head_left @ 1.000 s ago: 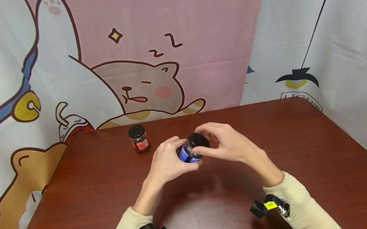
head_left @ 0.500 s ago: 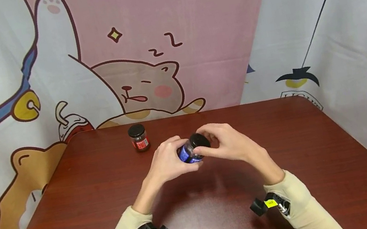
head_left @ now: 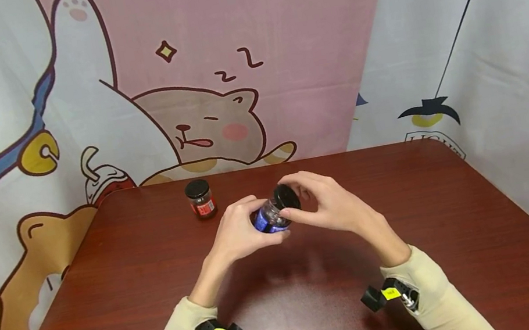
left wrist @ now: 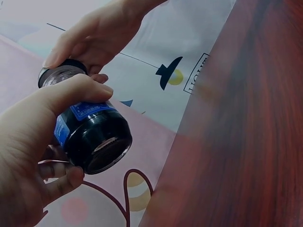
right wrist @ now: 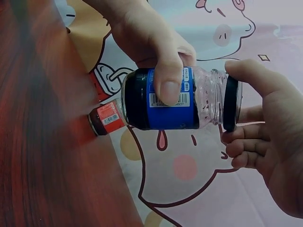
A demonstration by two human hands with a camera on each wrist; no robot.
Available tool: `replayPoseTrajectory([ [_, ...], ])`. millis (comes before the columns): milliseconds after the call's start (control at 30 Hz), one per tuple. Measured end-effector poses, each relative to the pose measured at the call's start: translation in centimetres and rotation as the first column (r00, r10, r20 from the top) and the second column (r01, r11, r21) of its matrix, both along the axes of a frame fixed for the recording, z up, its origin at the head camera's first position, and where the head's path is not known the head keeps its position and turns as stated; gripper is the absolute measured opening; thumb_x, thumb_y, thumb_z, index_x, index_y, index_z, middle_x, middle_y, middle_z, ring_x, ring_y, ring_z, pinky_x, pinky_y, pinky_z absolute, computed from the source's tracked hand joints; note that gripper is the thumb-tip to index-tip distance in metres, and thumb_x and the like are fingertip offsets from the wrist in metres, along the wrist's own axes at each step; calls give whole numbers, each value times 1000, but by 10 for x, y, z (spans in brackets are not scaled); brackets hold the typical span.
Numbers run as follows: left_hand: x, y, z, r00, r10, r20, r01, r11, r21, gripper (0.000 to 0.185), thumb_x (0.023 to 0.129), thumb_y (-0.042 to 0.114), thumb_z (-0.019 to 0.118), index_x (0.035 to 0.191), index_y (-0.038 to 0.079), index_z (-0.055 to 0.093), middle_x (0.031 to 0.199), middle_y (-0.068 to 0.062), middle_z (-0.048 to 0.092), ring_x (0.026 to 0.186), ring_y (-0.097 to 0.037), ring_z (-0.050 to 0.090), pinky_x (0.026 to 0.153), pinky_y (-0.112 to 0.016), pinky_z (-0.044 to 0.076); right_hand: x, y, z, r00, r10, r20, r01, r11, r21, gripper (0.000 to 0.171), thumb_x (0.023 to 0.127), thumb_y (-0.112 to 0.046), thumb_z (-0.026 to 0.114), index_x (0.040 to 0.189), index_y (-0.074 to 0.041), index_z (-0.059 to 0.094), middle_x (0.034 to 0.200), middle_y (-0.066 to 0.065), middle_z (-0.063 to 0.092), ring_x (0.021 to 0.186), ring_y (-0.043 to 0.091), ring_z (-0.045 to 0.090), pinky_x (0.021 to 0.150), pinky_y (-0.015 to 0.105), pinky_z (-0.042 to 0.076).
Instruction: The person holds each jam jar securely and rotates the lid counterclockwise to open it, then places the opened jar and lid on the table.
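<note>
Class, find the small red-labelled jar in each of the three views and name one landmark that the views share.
Head: red-labelled jar stands far left of centre on the table, beyond the left hand.
Left wrist: not in it.
Right wrist: left of centre, behind the blue-labelled jar.
Shared landmark: blue-labelled jar, held in both hands.

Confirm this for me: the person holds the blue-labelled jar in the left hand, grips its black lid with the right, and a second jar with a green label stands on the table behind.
One detail is wrong: the second jar has a red label, not green, as the head view shows. The rest holds: the left hand holds the blue-labelled jar, the right hand grips its black lid, and the second jar stands on the table behind.
</note>
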State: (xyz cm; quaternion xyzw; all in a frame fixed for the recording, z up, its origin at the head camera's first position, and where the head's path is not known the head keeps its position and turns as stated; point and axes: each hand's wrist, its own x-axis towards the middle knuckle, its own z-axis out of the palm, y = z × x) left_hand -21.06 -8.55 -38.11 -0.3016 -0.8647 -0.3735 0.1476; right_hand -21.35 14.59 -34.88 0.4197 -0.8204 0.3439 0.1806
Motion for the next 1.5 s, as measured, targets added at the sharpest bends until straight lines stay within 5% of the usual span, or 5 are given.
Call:
replayPoseTrajectory([
  [400, -5, -7, -2, 1000, 21, 0, -21, 998, 52, 47, 66, 42, 91, 102, 16, 76, 84, 9, 63, 76, -9, 56, 66, -30, 48, -4, 2, -4, 1000, -30, 5, 30, 998, -61, 49, 86, -20, 80, 127, -6, 57, 107, 0, 61, 88, 14, 58, 78, 35, 50],
  [600, -6, -9, -2, 999, 32, 0, -32, 996, 84, 44, 66, 39, 92, 99, 15, 75, 83, 9, 63, 74, -10, 56, 65, -30, 48, -5, 2, -5, 997, -37, 61, 42, 996, -84, 50, 86, -20, 80, 126, -5, 54, 102, -1, 63, 89, 14, 63, 82, 39, 53],
  [1500, -15, -18, -10, 992, 121, 34, -123, 988, 94, 45, 66, 42, 92, 97, 14, 75, 82, 5, 63, 75, -13, 56, 65, -33, 45, -15, 5, -21, 993, -104, 49, 110, 986, -129, 42, 87, -21, 80, 122, -8, 60, 93, 3, 63, 82, 13, 58, 72, 30, 49],
])
